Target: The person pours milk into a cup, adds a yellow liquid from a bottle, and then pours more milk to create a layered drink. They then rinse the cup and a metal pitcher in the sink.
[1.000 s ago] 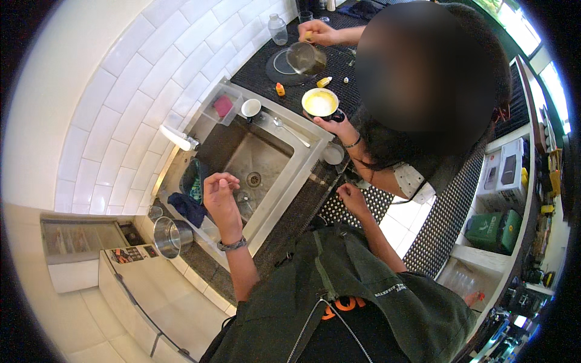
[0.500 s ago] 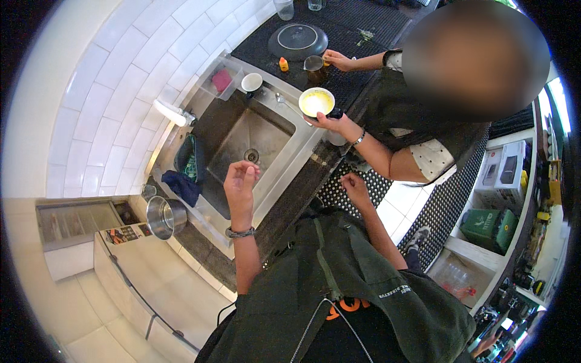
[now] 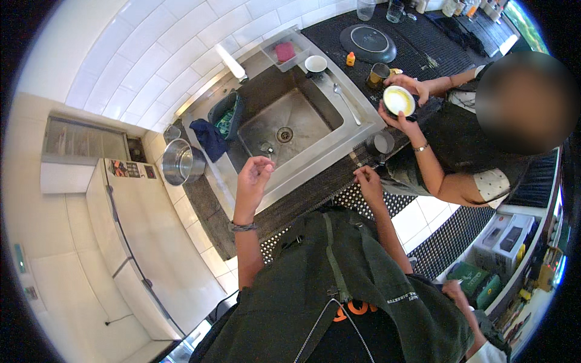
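Observation:
My left hand (image 3: 256,180) hovers over the near edge of the steel sink (image 3: 275,192), palm turned inward. Its fingers are loosely bent and apart from the thumb, with nothing visible in them. At the counter's front edge is my right hand (image 3: 369,184), fingers slightly curled and no object showing. To the right, a co-worker holds a cup (image 3: 399,101) of pale yellow and white liquid in both hands. A metal pitcher (image 3: 378,74) stands beside that cup. A spoon (image 3: 347,103) and a small white bowl-shaped cup (image 3: 316,64) rest on the sink's right ledge.
A dark plate (image 3: 368,40) lies upside down on the black mat near a small orange-capped bottle (image 3: 350,58). Left of the basin are a dark cloth (image 3: 209,139), a teal container (image 3: 226,115) and a steel pot (image 3: 180,162). The co-worker (image 3: 448,130) stands close on my right.
My view has turned, so the scene sits differently. The co-worker's far hand has left the pitcher and joined the other at the cup. Another person's arm now shows at lower right.

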Available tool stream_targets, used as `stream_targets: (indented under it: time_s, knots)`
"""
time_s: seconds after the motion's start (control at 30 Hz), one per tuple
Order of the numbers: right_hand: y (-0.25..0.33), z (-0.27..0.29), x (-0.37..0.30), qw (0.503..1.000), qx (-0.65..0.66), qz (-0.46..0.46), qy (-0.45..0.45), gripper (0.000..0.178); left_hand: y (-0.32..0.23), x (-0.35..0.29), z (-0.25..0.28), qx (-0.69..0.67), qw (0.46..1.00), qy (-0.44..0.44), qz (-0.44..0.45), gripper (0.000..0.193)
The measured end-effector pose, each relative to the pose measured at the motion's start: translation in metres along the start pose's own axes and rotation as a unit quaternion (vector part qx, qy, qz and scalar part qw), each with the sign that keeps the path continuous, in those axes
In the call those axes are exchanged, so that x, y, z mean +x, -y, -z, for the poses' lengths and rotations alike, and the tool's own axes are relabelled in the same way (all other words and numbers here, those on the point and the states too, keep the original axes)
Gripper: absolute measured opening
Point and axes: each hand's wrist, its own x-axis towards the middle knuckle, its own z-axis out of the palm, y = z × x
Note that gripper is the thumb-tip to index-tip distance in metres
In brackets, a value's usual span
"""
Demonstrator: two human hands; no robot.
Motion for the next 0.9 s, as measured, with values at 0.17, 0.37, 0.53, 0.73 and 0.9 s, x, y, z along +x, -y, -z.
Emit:
stream_targets:
  time_s: [0.17,0.37,0.53,0.73,0.9]
  knots:
    - [-0.005,-0.014,0.002,1.000,-0.007,0.003,0.029,0.016,-0.003,-0.011,0.011,-0.025,0.999,-0.032,0.026,0.020]
    - [-0.002,-0.020,-0.004,0.999,-0.003,0.008,0.038,0.016,0.005,-0.013,0.012,-0.046,0.998,-0.048,0.023,0.018]
    - [-0.004,-0.020,-0.011,0.999,-0.008,-0.018,0.033,0.015,0.008,-0.015,0.012,-0.035,0.998,-0.054,0.026,0.018]
    - [-0.027,-0.006,-0.029,0.999,-0.012,-0.046,0.015,0.018,0.009,-0.032,0.005,0.032,0.999,-0.041,-0.002,0.019]
    - [0.015,0.002,-0.062,0.994,0.101,-0.030,0.033,0.028,-0.023,-0.065,-0.007,-0.072,0.997,0.008,-0.029,0.023]
